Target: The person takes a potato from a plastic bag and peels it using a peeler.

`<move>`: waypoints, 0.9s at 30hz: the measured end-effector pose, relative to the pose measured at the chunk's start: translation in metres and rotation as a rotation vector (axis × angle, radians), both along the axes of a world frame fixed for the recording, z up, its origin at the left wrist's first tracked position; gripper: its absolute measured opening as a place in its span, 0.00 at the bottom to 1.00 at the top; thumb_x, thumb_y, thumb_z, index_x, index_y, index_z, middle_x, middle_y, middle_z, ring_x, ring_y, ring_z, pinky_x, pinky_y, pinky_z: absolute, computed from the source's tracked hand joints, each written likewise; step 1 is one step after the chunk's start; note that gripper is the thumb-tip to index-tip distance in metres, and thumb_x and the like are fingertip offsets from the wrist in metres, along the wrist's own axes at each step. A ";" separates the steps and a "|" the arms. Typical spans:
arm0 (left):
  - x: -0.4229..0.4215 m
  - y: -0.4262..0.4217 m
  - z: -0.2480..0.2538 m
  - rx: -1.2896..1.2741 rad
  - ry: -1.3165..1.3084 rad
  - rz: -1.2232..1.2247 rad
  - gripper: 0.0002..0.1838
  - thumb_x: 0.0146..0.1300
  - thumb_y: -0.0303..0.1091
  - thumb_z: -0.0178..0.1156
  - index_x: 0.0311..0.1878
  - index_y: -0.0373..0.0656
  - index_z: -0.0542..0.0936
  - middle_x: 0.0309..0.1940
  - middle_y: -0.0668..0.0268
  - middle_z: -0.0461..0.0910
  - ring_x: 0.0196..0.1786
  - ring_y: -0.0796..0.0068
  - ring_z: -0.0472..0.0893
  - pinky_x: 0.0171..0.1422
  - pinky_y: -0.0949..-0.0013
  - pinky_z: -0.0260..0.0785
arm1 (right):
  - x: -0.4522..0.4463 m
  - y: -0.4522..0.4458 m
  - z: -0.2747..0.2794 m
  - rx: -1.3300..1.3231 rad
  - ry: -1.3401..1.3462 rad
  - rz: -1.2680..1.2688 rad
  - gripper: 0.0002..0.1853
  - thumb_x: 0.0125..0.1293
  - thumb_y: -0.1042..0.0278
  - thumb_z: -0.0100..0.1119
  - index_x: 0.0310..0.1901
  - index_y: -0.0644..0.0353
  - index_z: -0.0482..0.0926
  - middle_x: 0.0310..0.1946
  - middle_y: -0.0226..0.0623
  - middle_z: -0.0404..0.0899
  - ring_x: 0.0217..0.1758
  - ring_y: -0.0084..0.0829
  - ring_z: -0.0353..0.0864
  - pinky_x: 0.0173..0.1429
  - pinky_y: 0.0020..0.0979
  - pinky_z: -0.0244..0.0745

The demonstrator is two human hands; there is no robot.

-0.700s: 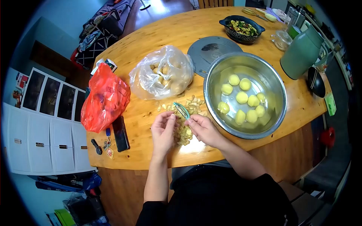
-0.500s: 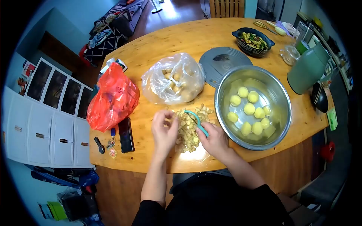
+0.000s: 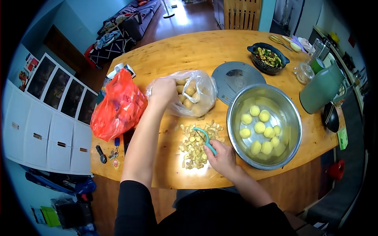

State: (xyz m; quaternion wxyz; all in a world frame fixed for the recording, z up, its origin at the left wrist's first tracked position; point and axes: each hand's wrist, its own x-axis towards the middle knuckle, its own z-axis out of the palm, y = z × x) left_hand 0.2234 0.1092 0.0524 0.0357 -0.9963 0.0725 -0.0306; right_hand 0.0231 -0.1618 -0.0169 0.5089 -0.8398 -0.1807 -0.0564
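Observation:
My left hand (image 3: 163,90) is at the left rim of a clear plastic bag (image 3: 202,106), its fingers curled down onto the plastic and mostly hidden. Unpeeled potatoes (image 3: 189,91) show through the bag's opening. My right hand (image 3: 221,158) is closed round the handle of a turquoise peeler (image 3: 207,138), held above a heap of potato peelings (image 3: 193,151) on the table. To its right stands a large steel basin (image 3: 232,147) of water with several peeled potatoes (image 3: 259,127) in it.
Left of the bag sits a red plastic bag (image 3: 118,108), with keys (image 3: 114,153) and a watch (image 3: 101,154) in front. Behind the basin lie a grey round lid (image 3: 236,84) and a dark bowl of food (image 3: 268,57). A green jug (image 3: 321,90) stands at right.
My left hand has moved from above the peelings, forward to the clear bag, whose mouth is now wider open. My right hand still holds the peeler. The view has tilted slightly.

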 end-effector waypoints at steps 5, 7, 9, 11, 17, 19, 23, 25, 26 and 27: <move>0.016 -0.042 0.003 -0.075 -0.162 0.075 0.14 0.65 0.40 0.61 0.43 0.39 0.87 0.40 0.49 0.88 0.45 0.48 0.88 0.51 0.52 0.80 | 0.000 0.001 0.004 -0.054 -0.007 0.035 0.11 0.68 0.64 0.69 0.43 0.62 0.82 0.31 0.50 0.85 0.32 0.53 0.85 0.36 0.45 0.79; 0.017 -0.061 0.011 -0.098 -0.122 0.125 0.14 0.66 0.41 0.62 0.42 0.40 0.88 0.41 0.50 0.88 0.46 0.50 0.88 0.51 0.51 0.81 | 0.000 0.003 0.001 -0.053 -0.005 0.038 0.11 0.68 0.64 0.69 0.43 0.62 0.82 0.31 0.49 0.85 0.32 0.52 0.85 0.36 0.45 0.79; 0.032 -0.069 -0.008 -0.180 -0.176 0.119 0.13 0.66 0.40 0.63 0.43 0.42 0.89 0.42 0.51 0.89 0.47 0.53 0.89 0.50 0.52 0.81 | -0.001 0.003 0.001 -0.047 0.015 0.032 0.10 0.68 0.64 0.69 0.42 0.62 0.82 0.30 0.49 0.84 0.32 0.52 0.85 0.36 0.45 0.79; 0.058 -0.073 -0.029 -0.203 -0.156 0.081 0.13 0.66 0.40 0.62 0.46 0.43 0.89 0.44 0.51 0.89 0.48 0.53 0.89 0.50 0.50 0.82 | 0.000 0.003 0.001 -0.051 0.018 0.026 0.10 0.68 0.64 0.69 0.41 0.62 0.82 0.30 0.49 0.84 0.32 0.52 0.85 0.35 0.45 0.79; 0.058 -0.091 -0.035 -0.480 0.037 -0.003 0.17 0.68 0.39 0.56 0.51 0.41 0.86 0.48 0.46 0.87 0.52 0.46 0.87 0.55 0.47 0.80 | -0.002 0.006 -0.005 -0.005 0.016 0.034 0.08 0.66 0.69 0.70 0.42 0.63 0.83 0.28 0.47 0.83 0.29 0.48 0.85 0.35 0.40 0.79; 0.054 -0.094 -0.046 -0.554 0.040 -0.053 0.17 0.66 0.42 0.59 0.50 0.41 0.85 0.47 0.45 0.86 0.52 0.45 0.87 0.54 0.46 0.79 | -0.003 0.008 0.000 0.001 0.016 0.029 0.08 0.66 0.70 0.70 0.42 0.64 0.83 0.28 0.47 0.83 0.28 0.46 0.85 0.35 0.39 0.78; 0.044 -0.089 -0.046 -0.485 0.060 -0.082 0.16 0.68 0.37 0.57 0.54 0.40 0.82 0.46 0.44 0.86 0.51 0.44 0.86 0.54 0.47 0.79 | -0.004 0.008 0.005 0.011 0.005 0.027 0.09 0.68 0.70 0.69 0.41 0.67 0.82 0.24 0.44 0.80 0.23 0.36 0.80 0.30 0.34 0.74; 0.028 -0.080 -0.033 -0.485 -0.048 -0.100 0.16 0.68 0.33 0.57 0.56 0.39 0.80 0.45 0.44 0.85 0.49 0.42 0.85 0.54 0.49 0.78 | -0.002 0.007 0.003 0.035 -0.051 0.021 0.09 0.69 0.70 0.69 0.41 0.68 0.81 0.21 0.41 0.78 0.20 0.29 0.75 0.27 0.31 0.71; 0.014 -0.073 -0.027 -0.522 -0.144 -0.104 0.16 0.68 0.31 0.57 0.57 0.38 0.78 0.44 0.44 0.85 0.49 0.42 0.85 0.54 0.50 0.78 | -0.002 0.007 0.003 0.042 -0.060 0.010 0.09 0.69 0.71 0.68 0.41 0.68 0.81 0.21 0.41 0.77 0.20 0.28 0.75 0.27 0.31 0.71; -0.004 -0.067 -0.020 -0.558 -0.240 -0.106 0.17 0.67 0.29 0.57 0.58 0.37 0.77 0.43 0.44 0.84 0.48 0.41 0.84 0.54 0.50 0.78 | -0.003 0.007 0.004 0.047 -0.070 0.002 0.09 0.70 0.71 0.68 0.41 0.69 0.81 0.21 0.40 0.77 0.20 0.28 0.74 0.27 0.30 0.70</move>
